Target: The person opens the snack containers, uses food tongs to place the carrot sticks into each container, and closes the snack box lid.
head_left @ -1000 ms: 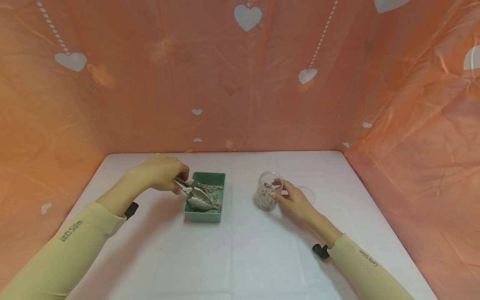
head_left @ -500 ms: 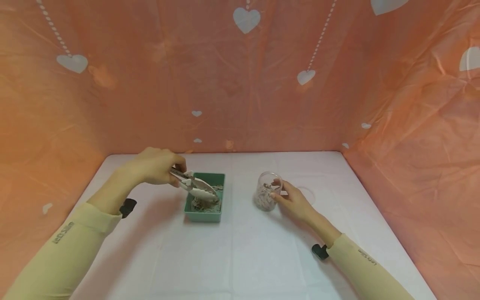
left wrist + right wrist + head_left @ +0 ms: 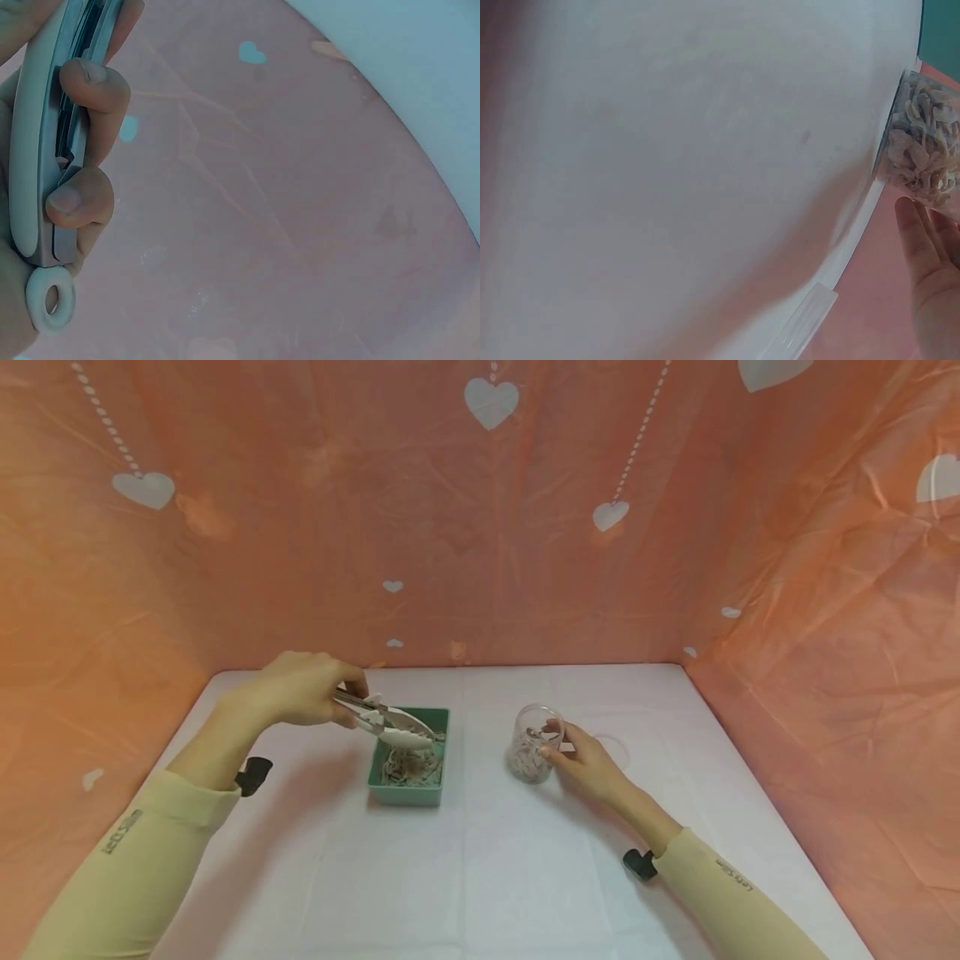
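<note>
My left hand (image 3: 303, 689) grips a pair of tongs (image 3: 408, 740) with metal arms and white tips. In the left wrist view its fingers curl round the white-backed handle (image 3: 31, 142), which ends in a pull ring (image 3: 69, 301). The tips slant over a green rectangular tray (image 3: 405, 796) holding grey-brown strip-like pieces (image 3: 412, 768). I cannot tell whether the tips pinch any pieces. My right hand (image 3: 588, 764) holds a clear jar (image 3: 528, 767) from its right side, thumb in front. Similar pieces fill its lower part, also visible in the right wrist view through the jar wall (image 3: 922, 142).
A clear round lid (image 3: 617, 750) lies on the white-covered table (image 3: 465, 868) just behind the right hand. Orange sheeting with white hearts (image 3: 491, 403) encloses the table at the back and sides.
My left hand has drawn up and slightly left. The tong tips have risen from among the pieces toward the tray's back half, uncovering the front pieces. My right hand and jar stay put.
</note>
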Tool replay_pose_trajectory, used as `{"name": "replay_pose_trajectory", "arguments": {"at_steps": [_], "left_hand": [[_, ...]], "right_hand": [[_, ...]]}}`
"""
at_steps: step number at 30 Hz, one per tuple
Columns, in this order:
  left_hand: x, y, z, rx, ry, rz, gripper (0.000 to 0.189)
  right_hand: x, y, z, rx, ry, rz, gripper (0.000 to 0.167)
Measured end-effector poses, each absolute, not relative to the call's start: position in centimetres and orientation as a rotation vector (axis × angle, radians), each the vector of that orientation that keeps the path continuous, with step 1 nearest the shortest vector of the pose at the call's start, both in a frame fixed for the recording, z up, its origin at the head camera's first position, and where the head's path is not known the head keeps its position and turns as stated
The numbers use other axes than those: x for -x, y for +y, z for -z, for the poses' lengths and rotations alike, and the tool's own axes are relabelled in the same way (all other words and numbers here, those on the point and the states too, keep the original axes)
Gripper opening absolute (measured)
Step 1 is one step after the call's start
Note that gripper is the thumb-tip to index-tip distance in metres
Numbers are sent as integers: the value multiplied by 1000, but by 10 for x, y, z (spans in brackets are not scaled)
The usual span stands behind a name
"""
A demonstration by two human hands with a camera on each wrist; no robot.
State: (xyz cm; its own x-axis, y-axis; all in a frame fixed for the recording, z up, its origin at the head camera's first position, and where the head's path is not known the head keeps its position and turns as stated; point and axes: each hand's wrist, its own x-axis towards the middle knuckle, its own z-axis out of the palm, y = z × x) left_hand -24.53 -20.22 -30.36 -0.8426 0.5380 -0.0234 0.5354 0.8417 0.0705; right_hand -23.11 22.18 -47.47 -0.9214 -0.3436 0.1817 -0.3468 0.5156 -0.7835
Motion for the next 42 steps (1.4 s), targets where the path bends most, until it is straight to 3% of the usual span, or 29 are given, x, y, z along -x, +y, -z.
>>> {"name": "replay_pose_trajectory", "arguments": {"at_steps": [16,42], "left_hand": [[247,-173,277,-913,3040,-311,35],[279,-85,321,-1015,2911,-673,39]], "right_hand": [[229,225,475,-589,-2773,-1407,59],[232,222,475,-598,-2769,-1418,59]]}}
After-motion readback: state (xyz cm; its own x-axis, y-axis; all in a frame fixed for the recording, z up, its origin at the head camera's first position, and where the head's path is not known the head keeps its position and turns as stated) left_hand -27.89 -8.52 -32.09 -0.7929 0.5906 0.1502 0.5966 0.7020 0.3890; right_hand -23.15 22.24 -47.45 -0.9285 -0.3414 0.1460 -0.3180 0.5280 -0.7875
